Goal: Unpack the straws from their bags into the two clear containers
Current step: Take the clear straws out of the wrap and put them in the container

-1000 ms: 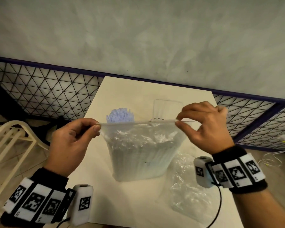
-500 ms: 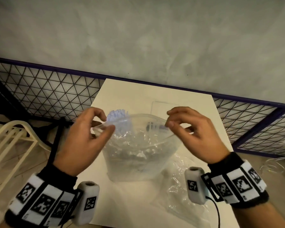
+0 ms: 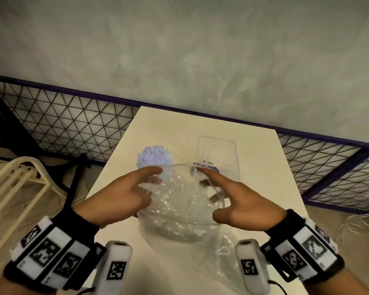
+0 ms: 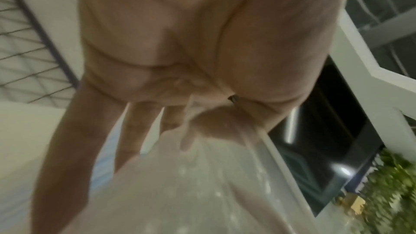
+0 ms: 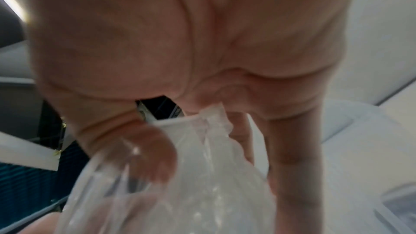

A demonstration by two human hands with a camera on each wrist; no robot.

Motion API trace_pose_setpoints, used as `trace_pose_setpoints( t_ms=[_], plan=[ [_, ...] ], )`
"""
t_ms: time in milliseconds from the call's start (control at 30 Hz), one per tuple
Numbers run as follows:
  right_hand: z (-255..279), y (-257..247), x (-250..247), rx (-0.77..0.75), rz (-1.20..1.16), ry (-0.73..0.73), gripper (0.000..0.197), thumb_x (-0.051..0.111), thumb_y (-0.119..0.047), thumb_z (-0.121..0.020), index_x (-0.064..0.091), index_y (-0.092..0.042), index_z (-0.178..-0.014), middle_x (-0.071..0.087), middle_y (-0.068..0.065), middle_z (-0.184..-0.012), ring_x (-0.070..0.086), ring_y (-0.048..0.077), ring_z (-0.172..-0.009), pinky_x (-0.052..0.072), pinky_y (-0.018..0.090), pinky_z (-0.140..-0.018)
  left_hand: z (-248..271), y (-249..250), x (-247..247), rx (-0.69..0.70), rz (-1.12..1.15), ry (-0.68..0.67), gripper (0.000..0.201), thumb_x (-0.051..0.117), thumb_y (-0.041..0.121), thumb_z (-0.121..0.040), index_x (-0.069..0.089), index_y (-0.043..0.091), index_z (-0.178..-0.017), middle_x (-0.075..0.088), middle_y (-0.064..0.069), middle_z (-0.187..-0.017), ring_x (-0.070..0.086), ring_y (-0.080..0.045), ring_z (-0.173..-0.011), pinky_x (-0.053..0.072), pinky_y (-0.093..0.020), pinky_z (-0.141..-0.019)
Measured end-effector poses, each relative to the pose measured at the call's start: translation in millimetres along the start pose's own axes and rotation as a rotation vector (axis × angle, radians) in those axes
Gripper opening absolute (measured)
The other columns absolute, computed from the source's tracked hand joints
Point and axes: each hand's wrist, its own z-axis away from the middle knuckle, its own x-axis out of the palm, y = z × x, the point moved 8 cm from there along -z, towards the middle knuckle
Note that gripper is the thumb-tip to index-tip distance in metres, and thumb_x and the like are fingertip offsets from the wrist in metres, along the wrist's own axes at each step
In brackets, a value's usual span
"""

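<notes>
Pinch grip released, left hand [image 3: 119, 194] and right hand [image 3: 243, 201] spread straight fingers [image 3: 151, 171], seemingly inside the bag [image 3: 179, 211].

Dim, even light; wrist views blurred, perhaps by motion.
</notes>
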Motion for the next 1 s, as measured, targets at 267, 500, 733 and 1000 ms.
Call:
trace_pose_setpoints(
  t_ms=[267, 500, 733, 1000],
  plan=[
    [-19.5, 26.8, 6.9, 0.059, -0.460, 0.068, 0.073, 0.050, -0.011, -0.067, 0.052, -0.025, -0.138, 0.065, -0.004, -0.113, 0.063, 0.014, -0.083, 0.052, 0.031, -0.064, -18.2, -25.1, 14.3, -0.094, 0.245, -0.169, 0.069, 0.049, 0.010, -0.057, 0.064, 0.026, -0.122, 0.064, -0.003, -0.112, 0.057, -0.028, -0.093, 0.051, -0.042, -0.071],
    [-37.8, 60.9, 24.7, 0.156, -0.702, 0.095, 0.066, 0.039, 0.024, -0.078, 0.075, -0.020, -0.110, 0.061, 0.005, -0.105, 0.051, 0.014, -0.052, 0.052, 0.029, -0.054, -28.2, -49.5, 17.2, -0.137, 0.210, -0.221, 0.067, 0.059, 0.030, -0.044, 0.071, 0.026, -0.110, 0.070, -0.004, -0.102, 0.065, -0.020, -0.081, 0.053, -0.041, -0.071],
    [-49.1, 78.1, 39.3, 0.259, -0.723, 0.065, 0.070, 0.031, 0.018, -0.071, 0.080, -0.026, -0.096, 0.067, 0.004, -0.121, 0.050, 0.036, -0.081, 0.049, 0.026, -0.052, -26.0, -60.0, 19.1, -0.193, 0.077, -0.249, 0.047, 0.055, 0.045, -0.057, 0.064, 0.054, -0.102, 0.063, 0.008, -0.123, 0.061, -0.015, -0.103, 0.057, -0.036, -0.080],
    [-44.9, 77.9, 49.9, 0.283, -0.743, 0.065, 0.064, 0.033, 0.015, -0.075, 0.080, -0.024, -0.094, 0.075, 0.004, -0.104, 0.072, 0.030, -0.091, 0.057, 0.046, -0.077, -24.9, -57.7, 27.8, -0.045, 0.179, -0.189, 0.046, 0.048, 0.018, -0.071, 0.061, 0.038, -0.110, 0.057, -0.003, -0.120, 0.063, -0.018, -0.086, 0.059, -0.036, -0.063]
  ],
)
